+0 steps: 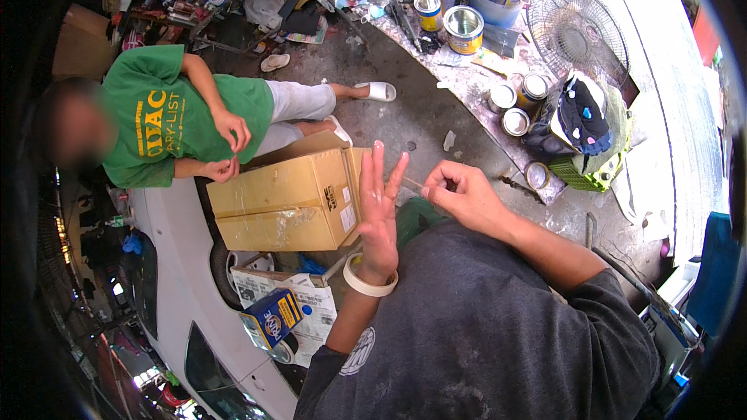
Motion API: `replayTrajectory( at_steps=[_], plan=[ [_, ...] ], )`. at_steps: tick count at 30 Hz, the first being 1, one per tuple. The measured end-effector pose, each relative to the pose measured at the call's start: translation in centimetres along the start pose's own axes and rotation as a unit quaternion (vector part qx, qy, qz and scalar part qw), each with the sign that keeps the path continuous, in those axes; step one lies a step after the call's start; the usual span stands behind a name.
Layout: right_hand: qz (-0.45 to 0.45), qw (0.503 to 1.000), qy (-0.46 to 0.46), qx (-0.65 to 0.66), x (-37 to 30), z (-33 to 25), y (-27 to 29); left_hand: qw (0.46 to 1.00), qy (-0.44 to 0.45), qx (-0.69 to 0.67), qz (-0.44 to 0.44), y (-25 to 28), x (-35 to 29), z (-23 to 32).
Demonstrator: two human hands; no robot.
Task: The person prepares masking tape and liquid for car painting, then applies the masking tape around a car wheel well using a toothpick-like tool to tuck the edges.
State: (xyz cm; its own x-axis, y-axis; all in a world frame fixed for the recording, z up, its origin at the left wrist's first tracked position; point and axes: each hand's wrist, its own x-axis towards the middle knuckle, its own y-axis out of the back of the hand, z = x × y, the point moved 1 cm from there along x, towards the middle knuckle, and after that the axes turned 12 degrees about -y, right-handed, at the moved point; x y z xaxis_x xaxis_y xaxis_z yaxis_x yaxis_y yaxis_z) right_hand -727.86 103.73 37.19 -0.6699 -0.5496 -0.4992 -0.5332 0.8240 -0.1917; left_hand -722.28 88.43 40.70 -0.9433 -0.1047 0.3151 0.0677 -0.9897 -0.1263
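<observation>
Wearer's bare hands (378,225): two
Tape roll (369,287): one
Co-worker (163,120): one
Wire fan guard (576,29): one
Green crate (595,176): one
Blue rectangular tin (272,318): one

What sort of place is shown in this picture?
Probably a vehicle painting or repair workshop, judging by the white, dark-windowed car, the round metal cans and the whitish, stained worktop under them.

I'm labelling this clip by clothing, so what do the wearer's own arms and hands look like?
The left hand and right hand are ungloved. A cream ring, apparently a tape roll, circles the left wrist; the right wrist is bare. The dark grey shirt has short sleeves, with a round pale print on its left side.
</observation>
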Motion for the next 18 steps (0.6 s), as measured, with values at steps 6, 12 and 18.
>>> replayTrajectory(
  at_steps=[6,12,18],
  plan=[
    [-0.004,1.0,0.012,0.002,-0.3,0.1,0.1,1.0,0.01,-0.014,0.012,-0.1,-0.2,0.0],
    [-0.01,1.0,0.002,0.001,-0.6,0.5,0.1,0.999,0.01,-0.033,0.034,-0.1,-0.9,0.0],
    [-0.018,1.0,-0.005,0.02,-0.6,1.2,-0.1,0.998,-0.02,0.045,0.042,0.0,-1.5,0.6]
  ],
)
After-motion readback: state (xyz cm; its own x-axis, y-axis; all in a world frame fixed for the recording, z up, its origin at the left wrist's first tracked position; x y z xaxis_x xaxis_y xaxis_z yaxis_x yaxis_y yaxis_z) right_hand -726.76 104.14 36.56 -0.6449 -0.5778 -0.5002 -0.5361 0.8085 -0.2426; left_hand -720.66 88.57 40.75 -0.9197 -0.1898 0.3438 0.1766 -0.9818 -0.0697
